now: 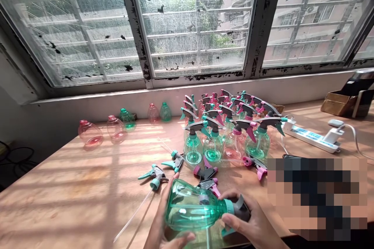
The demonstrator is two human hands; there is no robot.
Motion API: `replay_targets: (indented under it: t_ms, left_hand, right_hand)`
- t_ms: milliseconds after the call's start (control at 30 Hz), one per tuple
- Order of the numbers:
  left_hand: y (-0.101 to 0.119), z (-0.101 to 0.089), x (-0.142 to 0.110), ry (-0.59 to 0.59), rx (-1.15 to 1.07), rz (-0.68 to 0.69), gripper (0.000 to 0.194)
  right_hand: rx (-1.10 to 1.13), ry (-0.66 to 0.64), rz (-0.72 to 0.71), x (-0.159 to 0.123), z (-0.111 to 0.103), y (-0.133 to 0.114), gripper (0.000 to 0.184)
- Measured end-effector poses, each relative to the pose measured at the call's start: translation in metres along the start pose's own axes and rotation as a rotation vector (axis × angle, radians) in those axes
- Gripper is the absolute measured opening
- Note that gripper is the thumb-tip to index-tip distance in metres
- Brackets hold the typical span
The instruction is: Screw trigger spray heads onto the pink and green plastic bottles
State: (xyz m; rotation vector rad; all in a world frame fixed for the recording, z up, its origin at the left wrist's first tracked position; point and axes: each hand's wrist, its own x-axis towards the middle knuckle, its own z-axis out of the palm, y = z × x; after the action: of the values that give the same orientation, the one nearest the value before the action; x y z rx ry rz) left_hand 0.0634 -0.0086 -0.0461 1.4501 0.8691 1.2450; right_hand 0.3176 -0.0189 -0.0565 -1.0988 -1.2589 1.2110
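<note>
A clear green spray bottle [193, 208] lies on its side in the air near the table's front edge, its base to the left. My left hand [163, 218] is wrapped around the base end. At the neck, my right hand [245, 218] grips the teal collar and the dark trigger head [241, 207]; a straw shows inside the bottle. Just beyond the bottle lie loose pink-and-black trigger heads [206, 173]. Left of these, a teal trigger head [156, 179] with a long straw rests on the wood, another teal trigger head [175, 160] close behind it.
Several assembled spray bottles [213, 148] stand grouped at the back middle. Bottles without heads, such as a pink one [91, 134], stand at the back left. A white power strip [312, 136] and a cardboard box [339, 103] are at the right. A blurred patch hides the front right.
</note>
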Motion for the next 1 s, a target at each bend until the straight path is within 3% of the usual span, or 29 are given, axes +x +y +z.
replay_targets:
  t_ms: [200, 367, 700, 833, 1000]
  left_hand:
    - [0.0042, 0.0076, 0.0031, 0.055, 0.081, 0.030, 0.083]
    - [0.0011, 0.0036, 0.0032, 0.011, 0.041, 0.082, 0.107]
    - [0.0048, 0.0068, 0.0030, 0.048, 0.053, -0.047, 0.099]
    - [0.0061, 0.0055, 0.0021, -0.002, 0.007, 0.030, 0.110]
    - [0.0013, 0.0016, 0.0038, -0.014, 0.075, 0.062, 0.103]
  right_hand:
    - [0.039, -0.001, 0.020, 0.0000, 0.0012, -0.0004, 0.045]
    - [0.016, -0.015, 0.000, 0.0005, 0.0010, -0.0003, 0.042]
    - [0.069, 0.013, 0.026, -0.0001, 0.0014, -0.0034, 0.046]
    - [0.080, 0.003, 0.029, -0.0006, 0.0017, -0.0051, 0.045]
    - [0.100, 0.003, 0.037, -0.0001, 0.0013, -0.0039, 0.044]
